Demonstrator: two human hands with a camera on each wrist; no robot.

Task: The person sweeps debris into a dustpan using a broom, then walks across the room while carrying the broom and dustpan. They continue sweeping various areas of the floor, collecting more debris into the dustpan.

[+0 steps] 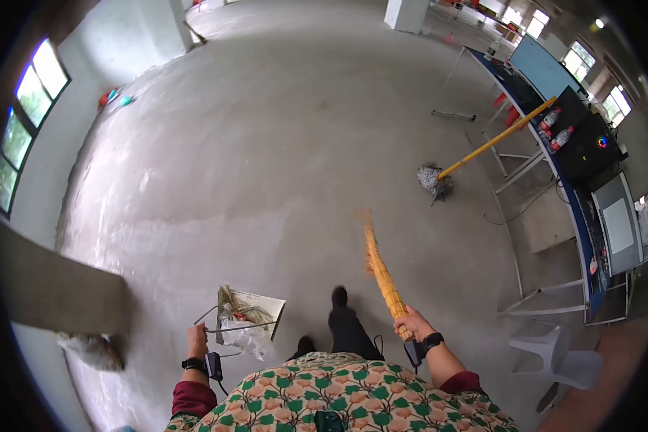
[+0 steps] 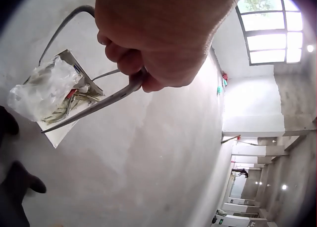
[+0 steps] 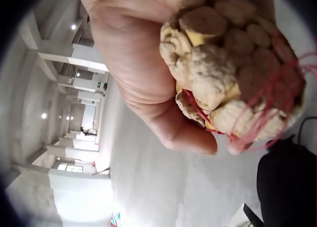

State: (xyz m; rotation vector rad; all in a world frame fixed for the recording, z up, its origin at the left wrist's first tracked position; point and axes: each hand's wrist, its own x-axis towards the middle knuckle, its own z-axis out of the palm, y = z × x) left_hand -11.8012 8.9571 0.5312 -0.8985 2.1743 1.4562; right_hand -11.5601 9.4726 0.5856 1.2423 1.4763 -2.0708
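Observation:
My left hand (image 1: 198, 340) grips the thin grey handle (image 2: 106, 102) of a dustpan (image 1: 272, 305), low at my left. In the pan lie a crumpled clear plastic bag (image 2: 44, 90), straw-like bits and a small red scrap. My right hand (image 1: 414, 324) is wrapped round the stalk handle of a straw broom (image 1: 387, 284), which points forward and down in front of my feet; its far end is blurred. The right wrist view shows the bundled butt of stalks (image 3: 213, 71) with red string (image 3: 267, 100) round it, thumb and a fingertip curled about it.
At the right, a mop (image 1: 432, 181) leans its yellow pole on a long desk (image 1: 582, 241) bearing monitors and bottles. A white plastic chair (image 1: 554, 358) stands near my right. To the left are a pillar (image 1: 61, 288) and a stuffed sack (image 1: 93, 351).

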